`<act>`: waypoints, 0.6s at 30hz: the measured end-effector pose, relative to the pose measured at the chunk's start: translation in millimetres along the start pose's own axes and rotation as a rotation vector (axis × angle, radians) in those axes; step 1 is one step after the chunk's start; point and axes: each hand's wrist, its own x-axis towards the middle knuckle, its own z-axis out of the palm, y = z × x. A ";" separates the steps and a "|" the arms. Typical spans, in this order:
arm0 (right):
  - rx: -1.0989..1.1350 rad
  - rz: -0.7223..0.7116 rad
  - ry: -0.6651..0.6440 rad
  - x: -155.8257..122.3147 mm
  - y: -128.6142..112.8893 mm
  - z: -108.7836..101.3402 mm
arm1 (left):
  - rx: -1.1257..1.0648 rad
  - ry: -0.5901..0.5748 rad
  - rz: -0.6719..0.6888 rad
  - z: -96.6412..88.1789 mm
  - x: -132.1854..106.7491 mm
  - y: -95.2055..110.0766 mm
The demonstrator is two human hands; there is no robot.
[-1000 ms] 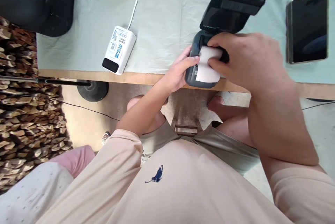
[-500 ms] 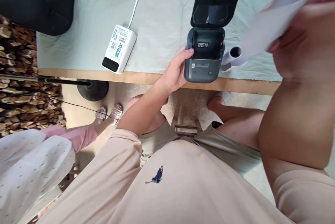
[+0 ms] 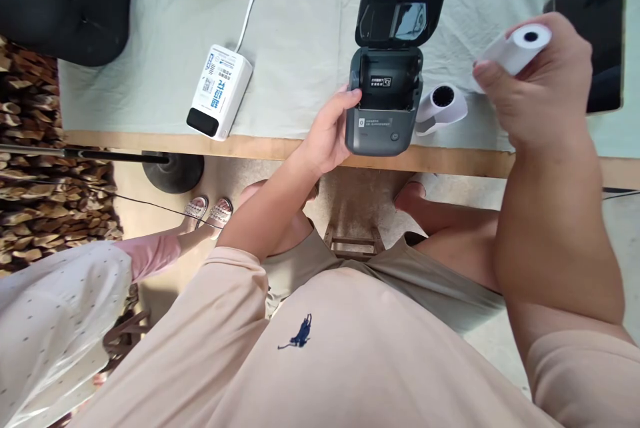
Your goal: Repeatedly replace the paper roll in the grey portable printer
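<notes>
My left hand (image 3: 333, 125) grips the left side of a dark grey portable label printer (image 3: 383, 128), its thumb over the edge of the paper bay. The printer's lid (image 3: 395, 21) is flipped up and away from me, and the bay holds no roll. In my right hand (image 3: 545, 88) is a white paper roll (image 3: 523, 48), its round end and dark core facing up. A second white paper roll (image 3: 445, 108) with a wider core lies on the cloth just right of the printer.
A white power bank (image 3: 220, 91) with a short cable lies on the cloth to the left. A smartphone (image 3: 605, 45) rests beyond my right hand. A black object (image 3: 65, 5) stands at the far left corner. Another person's legs (image 3: 155, 248) are at lower left, near a round black base (image 3: 173, 171).
My right hand has come down and left with the paper roll, whose loose strip no longer hangs out broadly. The phone has come into view. My left hand still holds the printer.
</notes>
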 end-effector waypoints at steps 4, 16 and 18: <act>-0.082 0.035 0.011 -4.8 -7.5 -2.5 | -0.002 -0.002 -0.004 -1.1 0.2 -0.3; -0.138 -0.215 -0.027 -12.4 -3.2 -9.0 | -0.034 0.056 -0.022 1.6 -0.8 0.2; -0.132 -0.402 0.233 -11.7 0.5 -9.7 | -0.022 0.049 -0.005 0.3 -0.5 -0.1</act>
